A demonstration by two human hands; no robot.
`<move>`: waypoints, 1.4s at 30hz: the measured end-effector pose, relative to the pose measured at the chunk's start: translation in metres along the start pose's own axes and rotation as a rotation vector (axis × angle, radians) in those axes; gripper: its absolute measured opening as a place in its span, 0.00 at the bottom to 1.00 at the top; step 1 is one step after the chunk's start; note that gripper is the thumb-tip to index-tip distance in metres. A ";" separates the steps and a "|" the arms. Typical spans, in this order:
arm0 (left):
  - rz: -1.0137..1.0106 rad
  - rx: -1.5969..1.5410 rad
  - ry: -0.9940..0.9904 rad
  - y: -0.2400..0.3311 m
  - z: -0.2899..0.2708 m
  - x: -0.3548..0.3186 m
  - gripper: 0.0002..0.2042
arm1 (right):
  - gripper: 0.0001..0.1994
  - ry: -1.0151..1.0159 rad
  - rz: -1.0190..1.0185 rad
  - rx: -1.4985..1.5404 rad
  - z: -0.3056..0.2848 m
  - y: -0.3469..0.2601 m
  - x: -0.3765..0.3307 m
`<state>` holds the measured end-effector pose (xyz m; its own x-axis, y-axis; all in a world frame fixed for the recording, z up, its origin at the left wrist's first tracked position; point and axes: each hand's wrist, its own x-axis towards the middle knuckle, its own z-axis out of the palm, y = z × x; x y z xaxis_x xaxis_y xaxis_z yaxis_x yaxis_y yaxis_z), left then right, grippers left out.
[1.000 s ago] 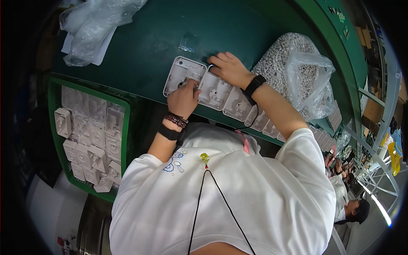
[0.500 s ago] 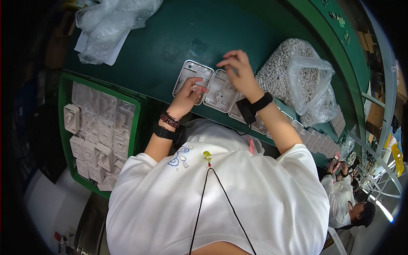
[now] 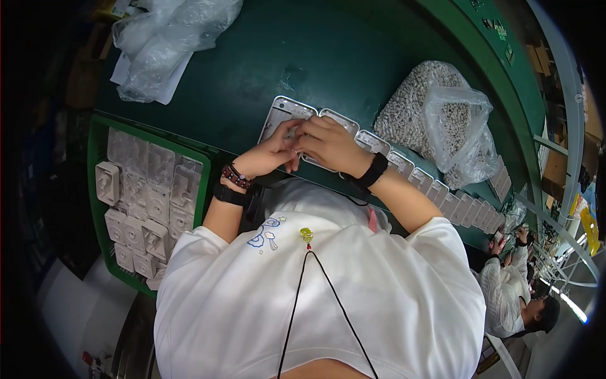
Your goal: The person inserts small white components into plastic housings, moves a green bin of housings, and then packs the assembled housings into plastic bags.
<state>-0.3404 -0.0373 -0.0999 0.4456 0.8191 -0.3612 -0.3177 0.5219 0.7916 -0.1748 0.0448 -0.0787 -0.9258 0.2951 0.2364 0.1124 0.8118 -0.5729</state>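
My two hands meet over the near edge of the table, above a row of shallow white plastic housings. My left hand (image 3: 268, 153) is closed, its fingertips pinching a small white piece (image 3: 295, 151) that is mostly hidden. From the other side my right hand (image 3: 334, 146) curls its fingers down onto the left fingertips; what lies under them cannot be made out. Just beyond the left hand is one white housing (image 3: 278, 112), open side up. A second housing (image 3: 344, 121) shows past the right hand, which partly covers it.
Several more white housings (image 3: 420, 179) run along the edge to the right. A clear bag of small white pieces (image 3: 416, 104) stands behind them. At left is a green crate (image 3: 206, 196) of white plastic parts. Crumpled plastic bags (image 3: 170, 47) lie far left. Another person (image 3: 508, 297) sits far right.
My right hand has come down and left to meet my left hand. The left hand has turned inward, and the small white piece in it is now largely covered by fingers.
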 end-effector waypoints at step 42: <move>0.147 1.055 0.739 -0.026 -0.052 0.015 0.16 | 0.10 0.413 0.571 -0.033 -0.016 0.050 0.017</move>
<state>-0.3686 -0.0259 -0.1515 -0.2089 0.9655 -0.1552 0.6361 0.2547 0.7284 -0.1789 0.0980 -0.0911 -0.5066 0.8414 0.1883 0.5569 0.4860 -0.6735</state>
